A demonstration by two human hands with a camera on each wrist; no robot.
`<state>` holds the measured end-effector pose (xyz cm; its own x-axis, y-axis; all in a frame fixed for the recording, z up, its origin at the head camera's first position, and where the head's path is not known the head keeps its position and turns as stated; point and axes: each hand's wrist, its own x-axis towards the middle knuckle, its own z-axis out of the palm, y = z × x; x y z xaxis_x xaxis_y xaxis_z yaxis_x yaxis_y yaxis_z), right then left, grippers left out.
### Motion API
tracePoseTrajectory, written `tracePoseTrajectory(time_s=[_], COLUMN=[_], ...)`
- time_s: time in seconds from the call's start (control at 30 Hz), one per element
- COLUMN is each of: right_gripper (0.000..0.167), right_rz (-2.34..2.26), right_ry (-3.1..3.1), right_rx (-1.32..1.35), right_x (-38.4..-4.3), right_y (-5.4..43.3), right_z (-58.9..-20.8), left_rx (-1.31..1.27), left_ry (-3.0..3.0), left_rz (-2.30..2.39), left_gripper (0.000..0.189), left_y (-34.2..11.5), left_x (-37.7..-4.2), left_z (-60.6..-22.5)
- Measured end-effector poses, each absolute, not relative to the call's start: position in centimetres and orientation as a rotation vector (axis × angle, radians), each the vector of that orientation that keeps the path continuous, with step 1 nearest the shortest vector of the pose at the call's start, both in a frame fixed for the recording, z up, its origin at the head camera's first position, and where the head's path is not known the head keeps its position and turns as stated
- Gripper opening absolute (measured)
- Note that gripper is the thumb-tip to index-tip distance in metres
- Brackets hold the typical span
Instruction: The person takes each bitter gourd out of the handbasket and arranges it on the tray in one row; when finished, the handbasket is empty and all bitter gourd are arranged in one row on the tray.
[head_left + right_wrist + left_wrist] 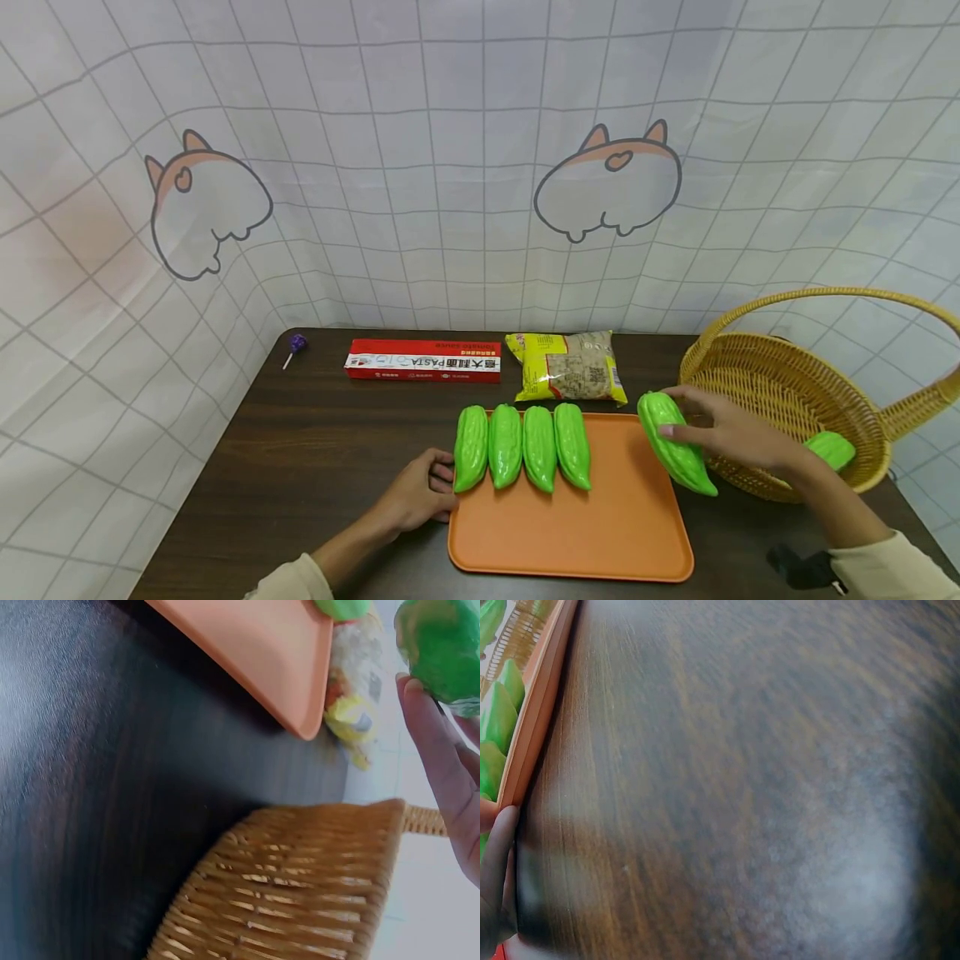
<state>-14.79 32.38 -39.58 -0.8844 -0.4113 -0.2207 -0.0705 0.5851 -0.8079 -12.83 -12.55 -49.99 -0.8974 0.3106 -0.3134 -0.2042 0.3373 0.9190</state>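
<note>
My right hand [731, 429] holds a bright green bitter melon [671, 442] above the right edge of the orange tray [570, 537]. In the right wrist view, fingers and thumb grip that bitter melon [442, 652] at the upper right. Several more bitter melons [522, 448] lie side by side along the tray's far left part. At the tray's left rim, my left hand [422, 492] grips the edge with its fingers bent; the left wrist view has its fingertips [504, 825] against the rim. Another bitter melon [830, 450] lies in the wicker basket [772, 375] at the right.
Behind the tray lie a red pasta box [423, 361] and a yellow, partly see-through food bag [568, 367]. A purple lollipop [297, 343] is at the table's far left corner. The basket's tall handle [817, 293] arches over it. A patterned white curtain [465, 167] hangs behind the table.
</note>
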Motion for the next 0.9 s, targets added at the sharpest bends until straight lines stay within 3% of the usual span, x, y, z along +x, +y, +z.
tracePoseTrajectory(time_s=[0.9], right_gripper=[0.071], right_rz=[-1.33], right_ry=[2.397], right_rx=[-0.172], right_x=[-15.2], right_y=[29.1], right_z=[-42.8], left_rx=[0.102], left_ry=[2.183], left_rz=[1.577], left_gripper=[0.066], left_y=[-12.5], left_x=[-12.8], left_z=[-50.1])
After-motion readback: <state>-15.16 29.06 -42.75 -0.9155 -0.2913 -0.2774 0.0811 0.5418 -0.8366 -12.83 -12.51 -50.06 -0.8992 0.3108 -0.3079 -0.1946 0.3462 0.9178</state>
